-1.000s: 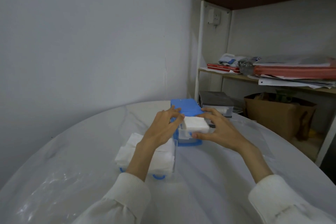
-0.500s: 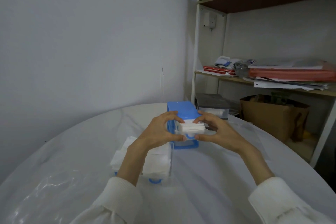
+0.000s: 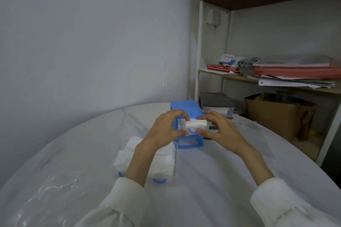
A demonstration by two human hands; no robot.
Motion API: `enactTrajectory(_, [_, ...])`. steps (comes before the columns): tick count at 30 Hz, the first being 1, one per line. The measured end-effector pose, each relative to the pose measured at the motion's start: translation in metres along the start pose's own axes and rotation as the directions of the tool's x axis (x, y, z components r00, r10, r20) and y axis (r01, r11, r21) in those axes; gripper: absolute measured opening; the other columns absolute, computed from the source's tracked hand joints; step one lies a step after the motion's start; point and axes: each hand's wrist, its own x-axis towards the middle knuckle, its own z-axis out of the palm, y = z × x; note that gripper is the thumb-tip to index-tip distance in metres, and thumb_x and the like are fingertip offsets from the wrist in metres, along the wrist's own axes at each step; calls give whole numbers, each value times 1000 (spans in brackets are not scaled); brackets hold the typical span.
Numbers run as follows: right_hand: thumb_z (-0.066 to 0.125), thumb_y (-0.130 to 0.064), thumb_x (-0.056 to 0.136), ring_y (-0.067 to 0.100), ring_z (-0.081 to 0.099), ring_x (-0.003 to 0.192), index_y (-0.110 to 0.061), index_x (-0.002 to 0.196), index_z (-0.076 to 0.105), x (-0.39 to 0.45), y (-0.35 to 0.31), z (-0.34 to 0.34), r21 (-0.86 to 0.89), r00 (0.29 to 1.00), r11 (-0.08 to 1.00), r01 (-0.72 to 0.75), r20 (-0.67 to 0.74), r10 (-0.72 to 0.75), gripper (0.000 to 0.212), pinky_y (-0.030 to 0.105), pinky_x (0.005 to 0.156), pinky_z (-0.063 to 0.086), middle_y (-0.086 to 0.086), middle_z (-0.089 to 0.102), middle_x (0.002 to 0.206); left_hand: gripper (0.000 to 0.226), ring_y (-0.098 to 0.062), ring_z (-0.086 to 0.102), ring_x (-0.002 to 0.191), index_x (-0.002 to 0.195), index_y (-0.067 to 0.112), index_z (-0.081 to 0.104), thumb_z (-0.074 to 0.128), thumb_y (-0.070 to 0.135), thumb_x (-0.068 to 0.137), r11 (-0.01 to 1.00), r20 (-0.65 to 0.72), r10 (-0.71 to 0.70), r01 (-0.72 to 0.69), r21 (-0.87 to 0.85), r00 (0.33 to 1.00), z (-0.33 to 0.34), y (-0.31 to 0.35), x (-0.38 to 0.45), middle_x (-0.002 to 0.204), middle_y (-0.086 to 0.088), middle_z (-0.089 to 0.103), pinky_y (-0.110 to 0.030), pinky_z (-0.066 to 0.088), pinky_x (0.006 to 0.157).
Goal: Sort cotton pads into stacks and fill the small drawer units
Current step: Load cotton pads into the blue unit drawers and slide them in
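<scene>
Pale grey walls meet in a corner behind a round desk [image 3: 212, 180] draped in a clear plastic sheet, its curved far edge running close to the wall. On the far half of the desk stands a blue drawer unit [image 3: 186, 109], its long axis pointing away from the person toward the corner, its front facing them. Its upper clear drawer [image 3: 181, 125] is pulled partly out, and a stack of white cotton pads [image 3: 196, 123] sits in it, lying flat with the longer side running left to right. The left hand [image 3: 166, 129] curls around the drawer's left side, fingertips on top of the stack, thumb at the drawer front. The right hand [image 3: 221, 131] mirrors it on the right side, fingers curled over the pads and thumb pinching the front.

Under the left forearm, nearer the person, a second clear drawer with blue handles [image 3: 158, 180] holds loose white pads [image 3: 123, 158], heaped unevenly. Open desk spreads to the near right and near left.

Behind the blue unit a grey-topped drawer unit [image 3: 215, 100] stands at the desk's far edge. Beyond it a white-framed shelf [image 3: 199, 51] carries red folders [image 3: 295, 72] and papers, with a brown cardboard box [image 3: 276, 116] below. No writing is legible anywhere.
</scene>
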Motion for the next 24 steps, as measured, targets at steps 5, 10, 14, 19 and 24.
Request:
enactTrajectory(5, [67, -19, 84, -3, 51, 100, -32, 97, 52, -1, -2, -3, 116, 1000, 993, -15, 22, 12, 23, 2, 71, 44, -20, 51, 112, 28, -9, 48, 120, 103, 21, 64, 75, 21, 78, 999, -37, -48, 48, -24, 998, 2, -5, -1, 133, 5, 53, -13, 28, 92])
enactTrajectory(10, [69, -24, 82, 4, 47, 116, -29, 94, 60, -2, 0, -3, 14, 1000, 1000, 18, -14, -17, 16, 11, 90, 42, -12, 47, 132, 27, -11, 48, 120, 102, 19, 63, 75, 20, 78, 997, -41, -68, 67, -23, 997, 3, -4, -2, 134, 4, 53, -15, 32, 97])
enactTrajectory(14, [70, -24, 81, 11, 46, 123, -27, 94, 62, -2, 0, 1, -10, 998, 1000, 25, -57, -26, 15, 29, 99, 46, -2, 48, 139, 27, -4, 48, 104, 96, 25, 55, 72, 12, 80, 1000, -39, -21, 20, -17, 999, 3, 2, -2, 114, 10, 56, -8, 31, 81])
enactTrajectory(19, [68, -21, 84, 7, 50, 108, -24, 98, 60, -1, 1, 4, -55, 995, 997, 57, -83, -62, 17, 18, 88, 47, -6, 52, 128, 23, -8, 49, 112, 92, 24, 59, 71, 10, 80, 1000, -43, -12, 12, 13, 999, 3, 4, -2, 120, 7, 57, 0, 27, 76])
enactTrajectory(24, [61, -21, 89, 7, 47, 112, -24, 103, 55, 0, 2, 8, -87, 994, 992, 90, -55, -95, 15, 17, 89, 45, -14, 44, 124, 17, -13, 52, 110, 94, 15, 64, 73, 13, 79, 999, -75, -9, 11, 30, 997, 4, 1, -1, 120, 1, 60, -1, 30, 79])
